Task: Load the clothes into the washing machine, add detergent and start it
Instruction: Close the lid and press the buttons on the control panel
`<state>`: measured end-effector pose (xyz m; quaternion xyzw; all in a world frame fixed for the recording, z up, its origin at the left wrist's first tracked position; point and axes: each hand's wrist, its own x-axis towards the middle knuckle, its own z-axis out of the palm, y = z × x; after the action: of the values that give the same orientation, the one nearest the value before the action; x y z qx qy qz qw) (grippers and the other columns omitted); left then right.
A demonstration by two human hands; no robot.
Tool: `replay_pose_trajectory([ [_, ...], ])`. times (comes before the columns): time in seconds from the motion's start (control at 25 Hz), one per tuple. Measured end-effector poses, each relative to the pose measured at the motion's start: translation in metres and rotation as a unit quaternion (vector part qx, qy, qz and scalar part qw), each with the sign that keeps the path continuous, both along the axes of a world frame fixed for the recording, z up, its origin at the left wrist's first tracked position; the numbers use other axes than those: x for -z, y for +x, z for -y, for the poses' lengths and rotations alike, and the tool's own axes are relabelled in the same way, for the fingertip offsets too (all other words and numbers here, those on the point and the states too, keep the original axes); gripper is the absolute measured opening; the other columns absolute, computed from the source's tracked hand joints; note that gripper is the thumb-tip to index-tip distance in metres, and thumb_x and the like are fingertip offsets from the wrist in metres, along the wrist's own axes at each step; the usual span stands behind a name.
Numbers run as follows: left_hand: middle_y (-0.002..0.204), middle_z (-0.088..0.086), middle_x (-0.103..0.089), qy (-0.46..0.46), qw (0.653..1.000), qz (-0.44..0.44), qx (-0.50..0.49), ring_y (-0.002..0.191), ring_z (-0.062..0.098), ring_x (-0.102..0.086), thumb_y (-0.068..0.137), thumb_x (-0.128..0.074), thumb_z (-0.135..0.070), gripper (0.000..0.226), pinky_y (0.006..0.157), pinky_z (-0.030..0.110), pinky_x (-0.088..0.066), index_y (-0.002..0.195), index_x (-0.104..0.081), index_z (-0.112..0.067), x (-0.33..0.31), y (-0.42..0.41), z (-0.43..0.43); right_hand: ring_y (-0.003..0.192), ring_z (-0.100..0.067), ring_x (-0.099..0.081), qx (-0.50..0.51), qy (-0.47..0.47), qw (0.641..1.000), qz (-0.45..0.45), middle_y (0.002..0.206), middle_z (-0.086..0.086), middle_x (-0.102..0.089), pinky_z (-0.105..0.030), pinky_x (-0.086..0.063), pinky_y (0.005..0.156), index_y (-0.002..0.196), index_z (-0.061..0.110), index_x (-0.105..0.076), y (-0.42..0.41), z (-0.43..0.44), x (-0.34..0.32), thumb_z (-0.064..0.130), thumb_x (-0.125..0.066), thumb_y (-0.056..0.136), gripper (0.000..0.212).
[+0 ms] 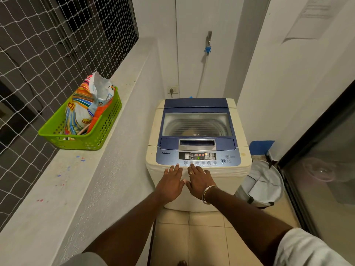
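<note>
**Both hands at the washer's control panel, lid shut**

One top-load washing machine (198, 143), boxy, cream plastic body, blue glossy top. Lid (197, 123) closed, clear window, ribbed metal drum visible under it; contents too dim to tell. Control panel (197, 157) at the machine's 6 o'clock edge: one lit display, a row of small round buttons below, one larger play/pause button at its 3 o'clock end.

Two hands. Left hand (171, 184) flat, fingers spread and released, gripping nothing, fingertips at the panel's front lip. Right hand (199, 180) just beside it, thumbs nearly touching; fingers loose, holding nothing, one fingertip on a button in the row. One ring, two thin metal bangles (208, 194) on the right wrist.

One lime green plastic basket (107, 129), rectangular, perforated walls, on the rough grey concrete ledge (80, 181) at 10 o'clock of the machine. Inside, one opened crinkly detergent bag (86, 106), striped multicolour print, top torn open. A few blue and red specks on the ledge.

One round laundry hamper (263, 185), pale fabric liner, at 4 o'clock on the beige tiled floor (201, 237). White rope netting (48, 45) above the ledge. One tap (208, 41) with hose on the wall at 12 o'clock.
</note>
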<state>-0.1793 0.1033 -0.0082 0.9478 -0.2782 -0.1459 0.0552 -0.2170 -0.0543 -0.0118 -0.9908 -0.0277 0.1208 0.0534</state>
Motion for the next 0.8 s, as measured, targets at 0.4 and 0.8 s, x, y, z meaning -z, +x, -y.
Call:
replay_pose_trajectory([
  [0.4,0.166,0.007,-0.006,0.002,1.0,-0.004,-0.007,0.154,0.027,-0.006,0.107,-0.025,-0.041,0.059,0.124,0.043,-0.006,0.158,-0.012,-0.014,0.008,0.016,-0.004,0.146,-0.033,-0.02,0.015,-0.036,0.999,-0.035,0.163,-0.012,-0.012,-0.056,-0.028,0.111,0.151,0.009,-0.025,0.019,0.0,0.008,0.05,-0.034,0.099,0.066],
  [0.8,0.167,0.005,-0.002,-0.015,0.999,0.043,0.005,0.154,0.024,0.0,0.108,-0.023,-0.034,0.055,0.123,0.038,0.004,0.158,-0.01,-0.016,0.016,0.025,0.003,0.147,-0.034,-0.019,0.003,-0.05,0.997,-0.053,0.164,-0.011,-0.012,-0.053,-0.03,0.11,0.152,0.009,-0.024,0.027,0.002,0.007,0.044,-0.043,0.097,0.067],
])
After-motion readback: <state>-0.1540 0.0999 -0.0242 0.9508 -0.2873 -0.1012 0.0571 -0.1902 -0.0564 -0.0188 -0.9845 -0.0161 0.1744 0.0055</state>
